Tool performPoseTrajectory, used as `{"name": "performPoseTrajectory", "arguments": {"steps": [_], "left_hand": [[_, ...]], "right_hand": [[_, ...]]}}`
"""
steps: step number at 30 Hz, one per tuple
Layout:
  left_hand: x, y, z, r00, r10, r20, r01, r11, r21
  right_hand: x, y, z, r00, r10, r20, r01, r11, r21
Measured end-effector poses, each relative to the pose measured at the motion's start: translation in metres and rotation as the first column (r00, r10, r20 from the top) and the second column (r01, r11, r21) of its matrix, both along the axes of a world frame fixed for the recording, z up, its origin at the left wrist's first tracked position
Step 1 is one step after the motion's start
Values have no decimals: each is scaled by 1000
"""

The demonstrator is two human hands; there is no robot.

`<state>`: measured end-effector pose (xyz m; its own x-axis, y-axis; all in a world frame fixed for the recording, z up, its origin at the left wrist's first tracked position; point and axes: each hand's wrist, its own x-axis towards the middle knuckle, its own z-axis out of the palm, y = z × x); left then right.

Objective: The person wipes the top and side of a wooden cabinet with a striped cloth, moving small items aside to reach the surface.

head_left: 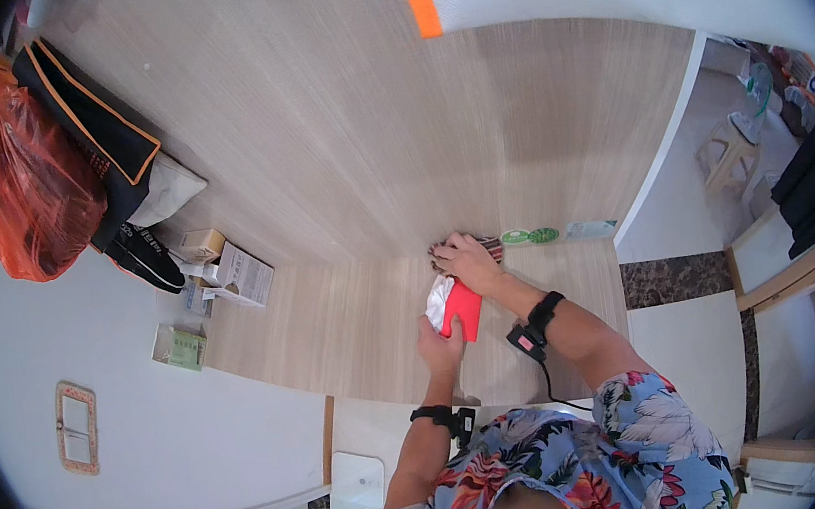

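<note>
My left hand [440, 345] is closed on the near side of a red packet [463, 310], its thumb lying against the red face. White, crumpled, tissue-like material [440, 299] shows along the packet's left side. Just beyond, my right hand [469, 263] reaches over a small striped cloth-like item [492, 247] by the back panel, fingers bent over it. Part of that striped item is hidden under the hand. Both wrists wear black straps with small black devices.
Small boxes [244, 275] and a green-and-white carton [178, 348] stand at the left of the wood-grain tabletop [336, 328]. A red plastic bag [27, 182] and black bags hang on the left. Green round stickers [530, 236] are on the back panel. A cable runs from the right wrist device.
</note>
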<state>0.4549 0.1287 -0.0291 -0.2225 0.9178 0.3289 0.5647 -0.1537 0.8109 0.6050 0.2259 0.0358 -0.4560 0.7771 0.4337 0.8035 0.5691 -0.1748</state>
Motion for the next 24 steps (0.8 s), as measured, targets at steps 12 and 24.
{"name": "performPoseTrajectory", "arguments": {"steps": [12, 24], "left_hand": [[4, -1, 23, 1000, -16, -9, 16, 999, -37], [-8, -5, -7, 996, -16, 88, 16, 1000, -3]], "right_hand": [[7, 16, -7, 992, 96, 87, -121, 930, 347], [52, -27, 77, 967, -17, -256, 128, 897, 422]]}}
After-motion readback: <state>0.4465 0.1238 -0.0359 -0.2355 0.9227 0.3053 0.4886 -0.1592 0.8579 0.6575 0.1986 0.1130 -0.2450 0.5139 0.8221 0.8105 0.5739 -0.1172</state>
